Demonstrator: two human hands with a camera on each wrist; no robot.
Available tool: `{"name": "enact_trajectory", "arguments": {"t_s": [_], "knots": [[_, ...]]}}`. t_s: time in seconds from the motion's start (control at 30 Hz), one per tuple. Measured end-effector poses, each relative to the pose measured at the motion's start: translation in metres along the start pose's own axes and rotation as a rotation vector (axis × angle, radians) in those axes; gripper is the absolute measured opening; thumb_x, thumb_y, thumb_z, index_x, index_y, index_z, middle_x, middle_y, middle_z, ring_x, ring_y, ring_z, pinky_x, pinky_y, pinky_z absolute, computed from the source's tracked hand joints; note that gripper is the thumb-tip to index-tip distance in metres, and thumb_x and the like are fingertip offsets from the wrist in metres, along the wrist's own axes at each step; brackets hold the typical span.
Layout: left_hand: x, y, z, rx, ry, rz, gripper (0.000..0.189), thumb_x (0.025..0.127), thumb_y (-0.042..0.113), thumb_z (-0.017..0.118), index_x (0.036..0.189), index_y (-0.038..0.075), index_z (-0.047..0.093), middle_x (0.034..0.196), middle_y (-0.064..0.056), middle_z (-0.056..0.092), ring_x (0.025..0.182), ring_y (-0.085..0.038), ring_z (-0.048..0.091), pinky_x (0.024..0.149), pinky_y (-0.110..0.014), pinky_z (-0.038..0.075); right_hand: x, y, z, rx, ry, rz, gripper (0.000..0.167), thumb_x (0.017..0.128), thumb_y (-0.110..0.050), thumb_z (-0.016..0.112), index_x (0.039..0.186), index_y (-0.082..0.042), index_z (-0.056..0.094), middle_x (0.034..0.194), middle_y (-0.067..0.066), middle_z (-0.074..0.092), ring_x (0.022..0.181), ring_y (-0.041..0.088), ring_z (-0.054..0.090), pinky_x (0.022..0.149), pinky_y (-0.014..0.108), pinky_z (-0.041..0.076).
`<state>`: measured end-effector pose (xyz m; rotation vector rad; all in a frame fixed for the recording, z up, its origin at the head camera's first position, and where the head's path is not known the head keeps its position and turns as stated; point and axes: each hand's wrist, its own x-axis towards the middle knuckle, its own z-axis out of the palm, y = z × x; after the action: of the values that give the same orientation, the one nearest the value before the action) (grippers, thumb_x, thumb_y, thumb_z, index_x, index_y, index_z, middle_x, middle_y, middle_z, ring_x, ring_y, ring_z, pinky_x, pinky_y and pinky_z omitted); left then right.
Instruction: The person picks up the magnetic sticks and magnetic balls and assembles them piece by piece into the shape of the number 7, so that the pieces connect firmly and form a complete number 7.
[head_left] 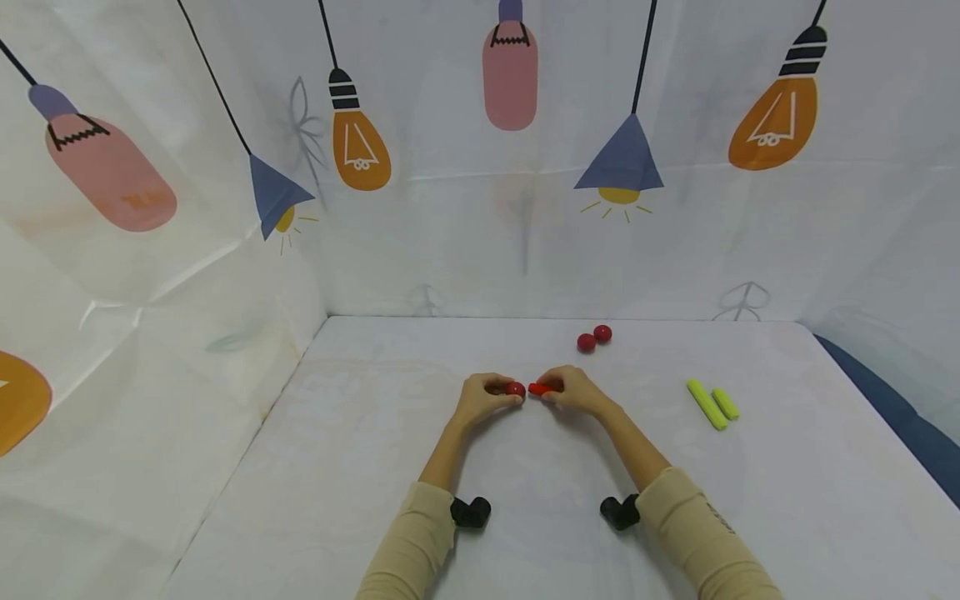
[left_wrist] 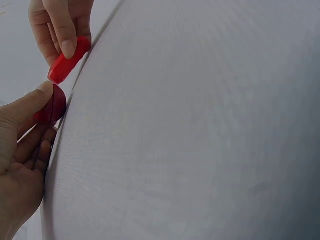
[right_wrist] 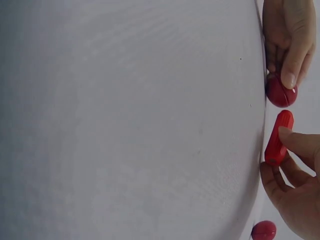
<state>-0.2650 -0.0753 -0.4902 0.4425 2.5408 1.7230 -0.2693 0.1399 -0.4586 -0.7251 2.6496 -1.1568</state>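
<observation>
In the head view my left hand (head_left: 478,400) and right hand (head_left: 576,390) face each other over the middle of the white table. Between thumb and fingers, the left one pinches a dark red ball (head_left: 516,389) with a seam line round it. The right one grips a short, bright red stick (head_left: 537,389) with flat sides, its thumb pressed on top. A small gap parts the stick's tip (right_wrist: 285,114) from the ball (right_wrist: 283,96) in the right wrist view.
Two more dark red balls (head_left: 587,342) lie side by side toward the table's back edge. To the right are two yellow-green sticks (head_left: 707,405), one longer than the other. A white sheet (head_left: 450,250) printed with lamps hangs behind the table.
</observation>
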Motion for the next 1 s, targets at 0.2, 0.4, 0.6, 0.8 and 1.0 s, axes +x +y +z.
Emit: {"name": "enact_trajectory", "arguments": {"t_s": [0.2, 0.4, 0.6, 0.8, 1.0], "knots": [[-0.010, 0.025, -0.006, -0.017, -0.026, 0.024, 0.032, 0.078, 0.004, 0.075, 0.104, -0.011, 0.065, 0.100, -0.026, 0.067, 0.090, -0.035, 0.064, 0.074, -0.027, 0.051, 0.002, 0.000, 0.001, -0.009, 0.003, -0.021, 0.020, 0.083, 0.000, 0.065, 0.102, 0.007, 0.066, 0.097, 0.016, 0.067, 0.088, 0.025, 0.058, 0.083, 0.043, 0.049], [-0.009, 0.022, -0.006, -0.006, -0.007, 0.046, 0.030, 0.076, 0.005, 0.077, 0.101, -0.010, 0.067, 0.096, -0.022, 0.068, 0.084, -0.026, 0.066, 0.073, -0.026, 0.052, 0.003, 0.000, 0.002, -0.016, 0.002, -0.022, 0.020, 0.083, 0.000, 0.065, 0.102, 0.007, 0.066, 0.097, 0.016, 0.067, 0.089, 0.026, 0.059, 0.084, 0.044, 0.049], [0.001, -0.001, -0.001, 0.001, 0.007, 0.020, 0.033, 0.075, 0.013, 0.080, 0.102, -0.004, 0.069, 0.097, -0.016, 0.070, 0.085, -0.020, 0.066, 0.075, -0.025, 0.052, 0.003, -0.001, 0.003, -0.012, -0.003, 0.003, 0.020, 0.083, 0.000, 0.065, 0.103, 0.006, 0.066, 0.097, 0.016, 0.067, 0.089, 0.025, 0.058, 0.085, 0.044, 0.049], [0.000, -0.001, 0.000, -0.007, 0.008, 0.005, 0.033, 0.075, 0.014, 0.080, 0.102, -0.003, 0.070, 0.098, -0.015, 0.070, 0.086, -0.020, 0.066, 0.076, -0.027, 0.052, 0.001, -0.002, 0.004, -0.007, 0.000, -0.009, 0.021, 0.082, 0.001, 0.065, 0.102, 0.007, 0.066, 0.096, 0.016, 0.067, 0.089, 0.025, 0.059, 0.084, 0.044, 0.049], [0.000, -0.001, 0.000, -0.009, 0.010, 0.008, 0.033, 0.075, 0.013, 0.080, 0.102, -0.004, 0.069, 0.097, -0.015, 0.070, 0.084, -0.018, 0.066, 0.074, -0.024, 0.052, 0.002, -0.001, 0.005, 0.010, -0.004, -0.005, 0.022, 0.083, 0.001, 0.065, 0.103, 0.008, 0.066, 0.096, 0.016, 0.068, 0.087, 0.024, 0.059, 0.084, 0.043, 0.049]]}}
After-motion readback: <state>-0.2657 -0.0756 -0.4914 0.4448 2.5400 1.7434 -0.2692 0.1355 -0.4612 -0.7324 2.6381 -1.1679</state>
